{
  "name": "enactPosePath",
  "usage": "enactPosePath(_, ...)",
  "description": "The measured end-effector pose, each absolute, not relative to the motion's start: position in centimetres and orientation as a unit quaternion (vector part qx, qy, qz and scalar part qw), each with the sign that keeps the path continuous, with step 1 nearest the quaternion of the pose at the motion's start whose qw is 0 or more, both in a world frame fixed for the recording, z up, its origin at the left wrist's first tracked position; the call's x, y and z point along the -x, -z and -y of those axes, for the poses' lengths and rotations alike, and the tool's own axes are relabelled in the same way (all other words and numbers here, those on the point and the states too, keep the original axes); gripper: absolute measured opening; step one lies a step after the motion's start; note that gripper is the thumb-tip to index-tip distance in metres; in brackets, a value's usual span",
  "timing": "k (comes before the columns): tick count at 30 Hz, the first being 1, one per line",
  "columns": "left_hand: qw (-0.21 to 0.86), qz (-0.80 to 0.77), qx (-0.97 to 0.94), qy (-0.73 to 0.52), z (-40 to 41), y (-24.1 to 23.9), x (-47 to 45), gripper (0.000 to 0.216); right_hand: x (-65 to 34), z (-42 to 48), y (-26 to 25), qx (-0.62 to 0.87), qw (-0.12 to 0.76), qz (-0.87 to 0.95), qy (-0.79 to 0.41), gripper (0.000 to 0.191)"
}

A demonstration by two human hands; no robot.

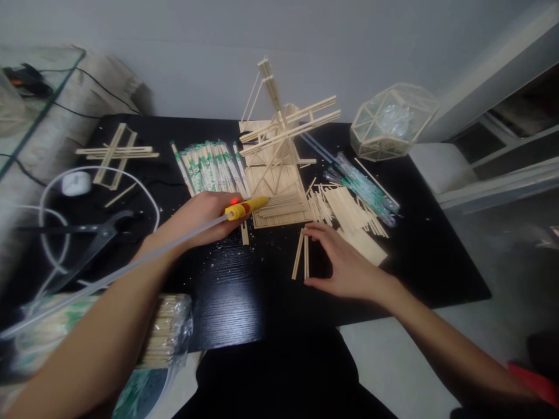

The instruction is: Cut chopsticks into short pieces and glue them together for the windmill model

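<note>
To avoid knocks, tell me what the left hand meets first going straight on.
The left hand, yellow glue pen leading, likely meets the thin sticks on the slatted base first; depth is unclear.

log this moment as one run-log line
left hand: holds yellow pen-shaped tool | right hand: touches slim pale wooden sticks | ahead: pale wooden model with crossed arms

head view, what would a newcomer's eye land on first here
Probably the bright yellow tool in the left hand, with a red glow near its back end, at the middle of the scene. Just behind it on the black table rises a windmill-like stick model with crossed arms. At the far right sits a many-sided frame.
</note>
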State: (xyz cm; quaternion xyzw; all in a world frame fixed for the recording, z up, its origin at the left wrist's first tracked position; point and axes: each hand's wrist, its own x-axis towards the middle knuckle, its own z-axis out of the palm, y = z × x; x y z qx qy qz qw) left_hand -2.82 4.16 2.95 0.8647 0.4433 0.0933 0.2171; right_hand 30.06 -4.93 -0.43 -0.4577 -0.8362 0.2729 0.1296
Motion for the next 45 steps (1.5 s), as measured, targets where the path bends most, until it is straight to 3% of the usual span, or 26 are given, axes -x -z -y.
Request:
enactPosePath(6,0.215,-0.441,-0.867,-0.092,-4.2,-2.9,2.8,0.020,-29.5,5.2,0.7,0.462,0.129,0.841,-0.251,0.100)
enactPosePath(23,0.218,-0.452,-0.861,-0.085,-4.0,-3.2,2.7,0.020,-28.4,6.2,0.7,0.521,0.109,0.826,-0.184,0.102)
enactPosePath(45,0.208,-0.431,-0.872,-0.097,-4.1,-2.8,3.0,0.021,-27.1,4.5,2.0,0.448,0.153,0.853,-0.220,0.106)
